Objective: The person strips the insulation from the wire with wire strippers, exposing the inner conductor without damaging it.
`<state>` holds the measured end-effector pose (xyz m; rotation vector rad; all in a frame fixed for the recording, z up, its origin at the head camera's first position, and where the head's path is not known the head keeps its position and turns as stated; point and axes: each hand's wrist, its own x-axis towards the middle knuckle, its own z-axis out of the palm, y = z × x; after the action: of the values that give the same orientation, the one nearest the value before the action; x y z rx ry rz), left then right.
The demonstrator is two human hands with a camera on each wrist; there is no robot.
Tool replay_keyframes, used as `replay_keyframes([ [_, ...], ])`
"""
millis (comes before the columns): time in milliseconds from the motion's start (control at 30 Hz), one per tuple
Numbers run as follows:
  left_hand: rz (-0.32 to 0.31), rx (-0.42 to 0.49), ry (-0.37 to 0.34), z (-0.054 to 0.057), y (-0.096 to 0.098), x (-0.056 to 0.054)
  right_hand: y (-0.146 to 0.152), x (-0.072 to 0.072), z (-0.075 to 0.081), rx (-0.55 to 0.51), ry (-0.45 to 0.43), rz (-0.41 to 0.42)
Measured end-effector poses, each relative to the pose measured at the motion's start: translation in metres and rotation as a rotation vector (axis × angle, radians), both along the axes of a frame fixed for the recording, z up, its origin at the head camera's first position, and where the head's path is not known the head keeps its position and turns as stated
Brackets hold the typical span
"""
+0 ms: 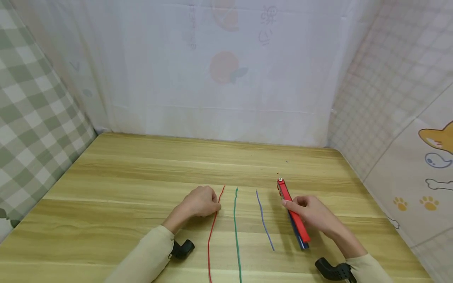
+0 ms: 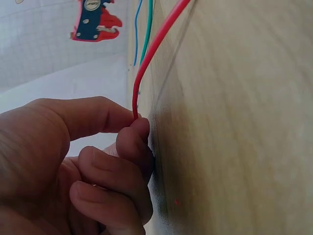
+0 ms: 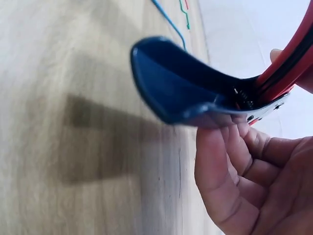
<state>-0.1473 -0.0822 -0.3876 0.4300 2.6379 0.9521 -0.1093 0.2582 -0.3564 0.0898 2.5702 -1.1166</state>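
My left hand [image 1: 201,201] pinches a red wire [image 1: 209,243] near its far end, between thumb and forefinger. In the left wrist view the red wire [image 2: 150,55] rises from the fingertips, slightly off the wood, with the other fingers curled. My right hand [image 1: 315,215] grips a red and dark blue wire stripper [image 1: 298,223], its head pointing away from me. The right wrist view shows the stripper's blue handle [image 3: 171,85] close up, with fingers around the tool. Between the hands lie a green wire [image 1: 235,220] and a shorter blue wire [image 1: 263,220].
The wooden table [image 1: 116,188] ends at a pale curtain [image 1: 170,86] behind. Checked cloth [image 1: 32,94] hangs at the left, and a printed sheet [image 1: 400,165] at the right. Tiny scraps [image 1: 277,173] lie beyond the stripper.
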Motion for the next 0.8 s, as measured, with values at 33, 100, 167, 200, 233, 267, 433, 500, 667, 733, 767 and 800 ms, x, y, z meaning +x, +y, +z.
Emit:
replay_keyframes([
  [33,-0.004,0.001,0.002,0.000,0.000,0.000,0.000,0.000,-0.001,0.014,-0.001,0.001],
  [100,-0.015,0.002,0.015,-0.004,-0.001,-0.002,-0.001,0.001,-0.002,0.045,0.010,0.005],
  [167,-0.023,0.007,0.012,-0.003,-0.002,-0.002,-0.001,0.002,-0.003,0.086,0.022,0.010],
  [200,-0.031,0.002,0.021,-0.006,-0.003,-0.003,-0.001,0.003,-0.004,0.112,0.033,0.014],
  [233,-0.032,0.000,0.019,-0.005,-0.003,-0.004,-0.001,0.003,-0.004,0.141,0.043,0.020],
  [267,-0.032,-0.008,0.023,-0.004,-0.004,-0.004,-0.001,0.002,-0.005,0.172,0.056,0.026],
  [433,0.005,-0.007,0.044,0.010,-0.006,-0.002,-0.005,0.000,-0.006,0.332,0.126,0.052],
  [500,0.008,0.000,0.058,0.011,-0.007,-0.003,-0.007,-0.002,-0.006,0.383,0.147,0.058],
  [667,0.008,0.009,0.058,0.014,-0.009,-0.003,-0.013,-0.003,-0.007,0.451,0.180,0.082],
  [733,0.016,0.012,0.060,0.015,-0.009,-0.003,-0.016,-0.004,-0.007,0.470,0.198,0.093],
  [767,0.021,0.012,0.059,0.015,-0.009,-0.003,-0.017,-0.005,-0.007,0.482,0.204,0.098],
  [800,0.025,0.011,0.059,0.016,-0.009,-0.002,-0.018,-0.005,-0.007,0.493,0.207,0.098],
])
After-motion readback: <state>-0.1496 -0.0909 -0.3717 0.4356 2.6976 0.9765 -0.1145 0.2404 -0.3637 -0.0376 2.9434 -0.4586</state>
